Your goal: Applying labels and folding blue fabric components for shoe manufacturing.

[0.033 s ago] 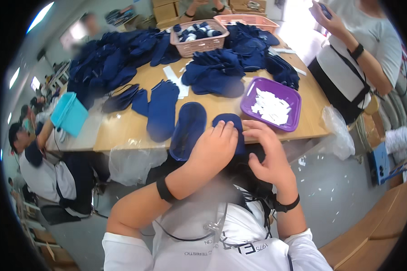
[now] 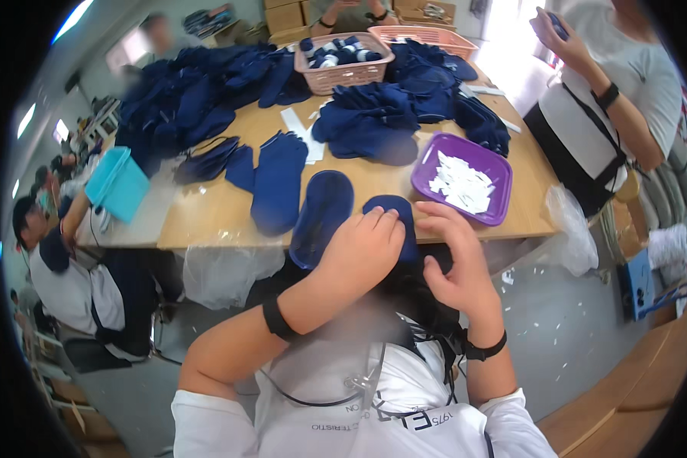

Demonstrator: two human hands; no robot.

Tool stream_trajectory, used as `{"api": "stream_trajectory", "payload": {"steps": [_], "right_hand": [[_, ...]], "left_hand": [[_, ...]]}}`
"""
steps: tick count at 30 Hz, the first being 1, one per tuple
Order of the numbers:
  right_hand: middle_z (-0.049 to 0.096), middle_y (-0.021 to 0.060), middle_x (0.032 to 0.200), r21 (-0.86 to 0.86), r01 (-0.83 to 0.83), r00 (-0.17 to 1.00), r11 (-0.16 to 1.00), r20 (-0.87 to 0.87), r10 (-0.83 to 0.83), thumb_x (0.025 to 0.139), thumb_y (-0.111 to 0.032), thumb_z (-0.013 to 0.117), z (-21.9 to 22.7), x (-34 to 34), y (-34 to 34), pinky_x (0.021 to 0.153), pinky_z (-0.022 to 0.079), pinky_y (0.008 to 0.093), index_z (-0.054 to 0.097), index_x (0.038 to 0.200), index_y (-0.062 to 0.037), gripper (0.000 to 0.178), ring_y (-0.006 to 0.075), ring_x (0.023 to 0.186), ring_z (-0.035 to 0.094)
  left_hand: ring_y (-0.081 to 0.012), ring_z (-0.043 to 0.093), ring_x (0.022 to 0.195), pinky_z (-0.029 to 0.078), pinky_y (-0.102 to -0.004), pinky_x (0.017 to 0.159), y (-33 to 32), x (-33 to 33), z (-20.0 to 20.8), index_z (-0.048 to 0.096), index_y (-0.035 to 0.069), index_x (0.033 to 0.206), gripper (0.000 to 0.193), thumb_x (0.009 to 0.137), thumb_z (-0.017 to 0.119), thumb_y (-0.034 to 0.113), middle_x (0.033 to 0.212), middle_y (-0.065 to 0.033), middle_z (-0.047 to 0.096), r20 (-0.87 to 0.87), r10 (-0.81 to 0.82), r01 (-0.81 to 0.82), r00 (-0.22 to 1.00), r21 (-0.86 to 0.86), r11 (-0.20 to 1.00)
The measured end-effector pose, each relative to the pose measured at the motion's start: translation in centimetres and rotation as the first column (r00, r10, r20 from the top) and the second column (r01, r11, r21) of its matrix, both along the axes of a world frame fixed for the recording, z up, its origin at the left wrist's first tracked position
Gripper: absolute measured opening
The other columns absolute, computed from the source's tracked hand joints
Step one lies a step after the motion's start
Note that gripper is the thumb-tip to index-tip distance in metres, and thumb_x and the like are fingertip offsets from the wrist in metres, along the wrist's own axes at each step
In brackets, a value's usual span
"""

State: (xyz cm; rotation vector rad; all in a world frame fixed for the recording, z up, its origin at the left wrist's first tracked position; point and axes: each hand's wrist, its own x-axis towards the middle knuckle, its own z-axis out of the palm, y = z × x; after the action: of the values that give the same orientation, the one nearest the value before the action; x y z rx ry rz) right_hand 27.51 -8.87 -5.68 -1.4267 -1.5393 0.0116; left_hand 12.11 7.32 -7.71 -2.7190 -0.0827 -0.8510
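Observation:
At the table's near edge lies a navy, rounded piece of cloth [image 2: 390, 202], perhaps a sock. My left hand [image 2: 365, 248] rests over it with the fingers stretched flat. At the cloth's right side, the fingertips of my right hand [image 2: 466, 263] bend close to its edge, thumb spread apart; nothing shows in that hand. Just left is a navy oval piece [image 2: 322, 220] with a raised, shiny rim, overhanging the edge. Beyond it a flat navy sock [image 2: 277, 183] lies lengthwise. The underside of the cloth is hidden by my hands.
A purple tray [image 2: 499, 200] of white slips stands right of my hands. Navy sock piles [image 2: 198, 91] cover the back of the table [image 2: 206, 233], around a pink basket [image 2: 343, 79] of rolled socks. A turquoise bin [image 2: 118, 183] stands left. Co-workers are at the left, back and right.
The whole scene sits slightly further right in the picture. My hands keep almost the same pose on and beside the navy cloth.

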Motion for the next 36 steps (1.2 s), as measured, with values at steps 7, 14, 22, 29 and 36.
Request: {"api": "stream_trajectory", "payload": {"steps": [7,14,22,29,36], "right_hand": [[0.066,0.0211,0.129,0.065,0.012,0.997,0.998,0.08,-0.017,0.079,0.004,0.068,1.4,-3.8,3.9,0.107,0.049,0.0462,0.062,0.12,-0.0014,0.041,0.0402,0.122,0.063],[0.065,0.0159,0.145,-0.333,-0.213,0.857,0.919,0.388,0.339,0.083,-0.016,0.084,0.6,-5.4,10.7,0.11,0.052,0.0483,0.07,0.119,-0.007,0.04,0.0403,0.135,0.06],[0.065,0.0133,0.152,-0.395,-0.198,0.915,0.897,0.253,0.313,0.08,-0.012,0.079,0.1,-2.4,11.3,0.122,0.042,0.0505,0.072,0.115,-0.005,0.037,0.0406,0.147,0.054],[0.07,0.0162,0.132,-0.336,-0.146,0.936,0.931,0.259,0.24,0.078,-0.015,0.074,-1.6,-1.9,10.7,0.127,0.034,0.0605,0.069,0.109,-0.0025,0.035,0.0443,0.147,0.052],[0.067,0.0171,0.129,-0.241,-0.15,0.936,0.959,0.279,0.216,0.077,-0.019,0.078,-2.5,-1.0,10.4,0.125,0.037,0.0594,0.064,0.107,-0.0028,0.037,0.0456,0.148,0.05]], "left_hand": [[-0.0367,0.076,0.106,0.062,-0.0436,0.086,5.4,-10.2,9.5,0.07,-0.002,0.132,0.04,0.1,0.074,0.022,0.117,-0.0231,0.076,0.016,0.284,-0.131,0.959,-0.862,0.49],[-0.0209,0.075,0.096,0.067,-0.0355,0.077,11.0,-18.9,7.1,0.066,-0.008,0.136,0.043,0.107,0.069,0.024,0.114,-0.0148,0.076,0.45,0.713,0.338,0.537,-0.89,0.307],[-0.036,0.076,0.108,0.06,-0.0414,0.093,10.2,-9.8,4.1,0.071,-0.001,0.133,0.05,0.084,0.072,0.001,0.121,-0.0214,0.077,0.448,0.412,-0.128,0.793,-0.539,0.833],[-0.0363,0.068,0.129,0.057,-0.0437,0.106,6.6,-5.8,-0.6,0.068,0.0,0.137,0.056,0.082,0.075,0.004,0.139,-0.0207,0.07,0.106,0.212,-0.13,0.971,-0.511,0.85],[-0.0489,0.047,0.149,0.043,-0.0516,0.122,4.2,-7.6,-0.1,0.052,0.0,0.156,0.075,0.088,0.08,0.018,0.161,-0.0299,0.048,-0.046,0.072,-0.085,0.996,-0.438,0.895]]}}
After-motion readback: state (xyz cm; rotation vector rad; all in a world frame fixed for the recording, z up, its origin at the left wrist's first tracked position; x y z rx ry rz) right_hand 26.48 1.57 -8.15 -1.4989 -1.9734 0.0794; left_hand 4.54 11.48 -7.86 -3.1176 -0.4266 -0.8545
